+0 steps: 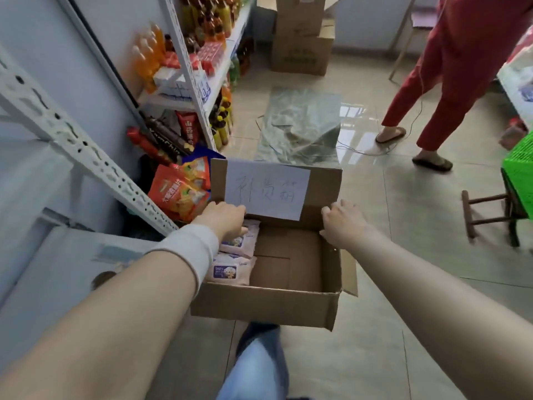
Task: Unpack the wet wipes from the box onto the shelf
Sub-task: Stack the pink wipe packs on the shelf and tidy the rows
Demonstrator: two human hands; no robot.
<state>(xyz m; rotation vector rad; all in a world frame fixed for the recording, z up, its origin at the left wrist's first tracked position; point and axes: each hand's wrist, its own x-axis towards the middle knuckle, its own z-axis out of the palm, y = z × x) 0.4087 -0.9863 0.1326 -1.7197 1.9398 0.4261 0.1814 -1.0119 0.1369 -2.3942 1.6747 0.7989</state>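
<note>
Reaching into the box (268,307) with my left hand (223,219), I have my fingers curled down on the far pack of wet wipes (239,241), though I can't tell if they have closed round it. My right hand (341,222) is loosely open, steadying the box's right wall. Two packs remain, both against the left wall, the near pack (230,269) just beside the far one. Each lies flat, label up, long axis running left to right across the box. Next I judge I must pinch one, lift it clear, and swing left to the shelf (57,269).
</note>
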